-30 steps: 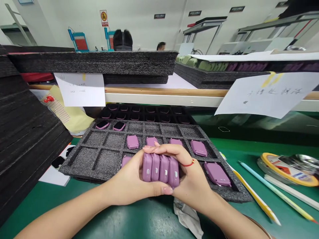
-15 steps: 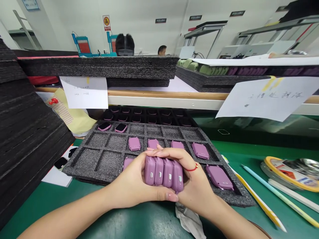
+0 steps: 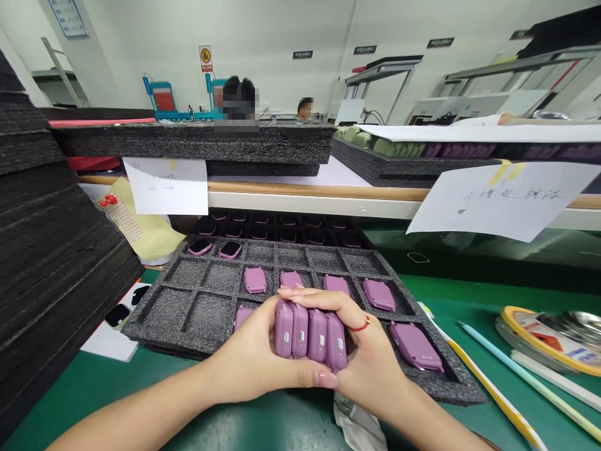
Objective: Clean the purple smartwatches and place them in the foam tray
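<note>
Several purple watch cases [image 3: 310, 336] stand on edge in a row between my two hands, their side slots facing me. My left hand [image 3: 253, 351] is closed round the left end of the row, its thumb running along underneath. My right hand [image 3: 366, 351] wraps the right end, fingers over the top. Behind them lies a dark foam tray [image 3: 216, 310] with square pockets. Purple cases lie face down in some pockets, such as the case at the right [image 3: 416, 346]. Two with dark screens [image 3: 230, 250] sit at its back left. My hands hide the tray's front middle.
Stacked black foam [image 3: 61, 250] rises at the left. A shelf edge [image 3: 300, 197] crosses behind, bearing foam trays and handwritten paper [image 3: 502, 200]. Brushlike sticks [image 3: 526, 369] and a tape roll [image 3: 539, 338] lie right. A pale cloth [image 3: 359, 426] lies below my hands. People sit beyond.
The whole view has shifted slightly, so the scene sits lower in the picture. Both hands keep the same hold on the row of watch cases.
</note>
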Action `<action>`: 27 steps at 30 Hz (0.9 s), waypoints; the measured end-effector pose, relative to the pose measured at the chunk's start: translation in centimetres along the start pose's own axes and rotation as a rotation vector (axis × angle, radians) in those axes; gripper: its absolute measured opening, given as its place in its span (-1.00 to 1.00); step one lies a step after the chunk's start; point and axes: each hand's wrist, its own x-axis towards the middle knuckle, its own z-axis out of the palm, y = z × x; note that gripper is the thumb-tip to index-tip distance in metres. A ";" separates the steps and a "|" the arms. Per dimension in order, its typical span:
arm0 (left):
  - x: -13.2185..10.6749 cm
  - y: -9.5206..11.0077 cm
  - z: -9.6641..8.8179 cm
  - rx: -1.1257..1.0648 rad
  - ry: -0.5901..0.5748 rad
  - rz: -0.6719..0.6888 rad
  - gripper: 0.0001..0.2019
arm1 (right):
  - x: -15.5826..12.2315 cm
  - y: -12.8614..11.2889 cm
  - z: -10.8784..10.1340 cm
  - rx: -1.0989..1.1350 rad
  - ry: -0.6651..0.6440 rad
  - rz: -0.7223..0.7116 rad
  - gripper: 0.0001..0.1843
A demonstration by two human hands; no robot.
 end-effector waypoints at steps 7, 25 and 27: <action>-0.3 0.2 -0.2 -0.007 0.015 -0.033 -0.36 | 0.3 -0.3 0.2 0.023 -0.011 0.046 -0.41; 1.0 0.5 1.6 0.051 0.350 -0.096 -0.22 | 1.3 -0.9 -0.5 -0.010 -0.026 0.103 -0.40; 1.7 0.2 1.7 0.074 0.365 -0.137 -0.28 | 1.6 -1.4 -1.4 -0.105 -0.052 0.167 -0.37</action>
